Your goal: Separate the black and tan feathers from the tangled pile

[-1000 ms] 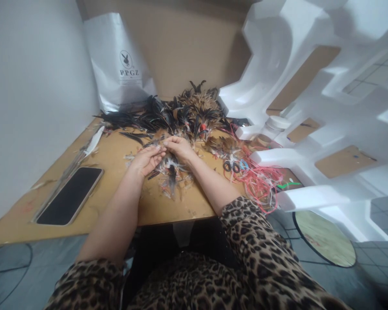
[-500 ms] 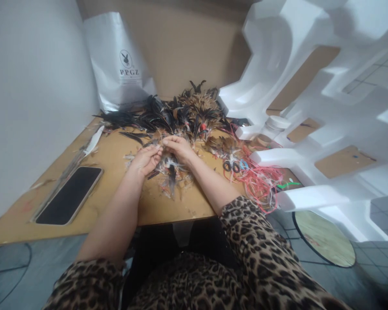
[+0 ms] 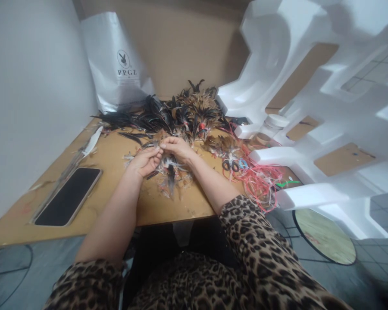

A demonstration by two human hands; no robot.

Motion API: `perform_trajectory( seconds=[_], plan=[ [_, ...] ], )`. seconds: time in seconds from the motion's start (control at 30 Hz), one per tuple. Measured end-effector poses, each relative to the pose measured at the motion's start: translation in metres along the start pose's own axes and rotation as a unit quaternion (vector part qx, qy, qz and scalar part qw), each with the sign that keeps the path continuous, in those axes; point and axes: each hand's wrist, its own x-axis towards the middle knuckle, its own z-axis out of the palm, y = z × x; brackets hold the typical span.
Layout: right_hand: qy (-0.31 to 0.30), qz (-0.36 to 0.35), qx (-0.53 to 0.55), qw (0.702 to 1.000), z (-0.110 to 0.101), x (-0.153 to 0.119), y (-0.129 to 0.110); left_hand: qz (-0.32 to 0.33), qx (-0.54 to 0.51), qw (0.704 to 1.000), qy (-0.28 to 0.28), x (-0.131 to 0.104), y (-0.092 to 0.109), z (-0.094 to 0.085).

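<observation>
Only the view has swung slightly right; both hands stay joined over the feather scraps (image 3: pixel 170 177).
At left a phone (image 3: pixel 69 196) lies aside, likely sparing working room; the left hand (image 3: pixel 145 162), part-curled, thumb and forefinger pinched, seems to grip a small brown feather tuft (image 3: pixel 158 137) at mid-table with the equally pinched right hand (image 3: pixel 178 149), probably for fine control. Scissors (image 3: pixel 230 166) lie farther right, perhaps for easy reach, beside tangled pink strings (image 3: pixel 261 183). Beneath is a tan tabletop (image 3: pixel 187 210); around it, a pale wall (image 3: pixel 35 73), white moulded panels (image 3: pixel 261 64) and grey tiled floor (image 3: pixel 381 219).
</observation>
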Motion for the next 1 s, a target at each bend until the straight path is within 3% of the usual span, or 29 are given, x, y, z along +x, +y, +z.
perform_trajectory(
  seconds=[0.17,0.63,0.77,0.9,1.0],
  plan=[
    [0.045,-0.009,0.001,0.999,-0.002,0.005,0.005,0.067,0.056,0.996,0.026,0.001,-0.002,0.003],
    [0.068,-0.017,-0.059,0.996,0.001,0.003,0.005,0.125,0.21,0.968,0.06,0.004,-0.009,0.0],
    [0.086,-0.021,-0.067,0.994,-0.001,0.005,0.004,0.136,0.201,0.967,0.083,0.005,-0.007,-0.001],
    [0.127,-0.02,-0.183,0.975,-0.007,0.0,-0.012,0.152,0.142,0.972,0.106,0.009,-0.003,-0.005],
    [0.117,0.005,-0.303,0.946,-0.017,-0.009,-0.025,0.151,0.115,0.976,0.106,0.01,-0.002,-0.006]
  ],
)
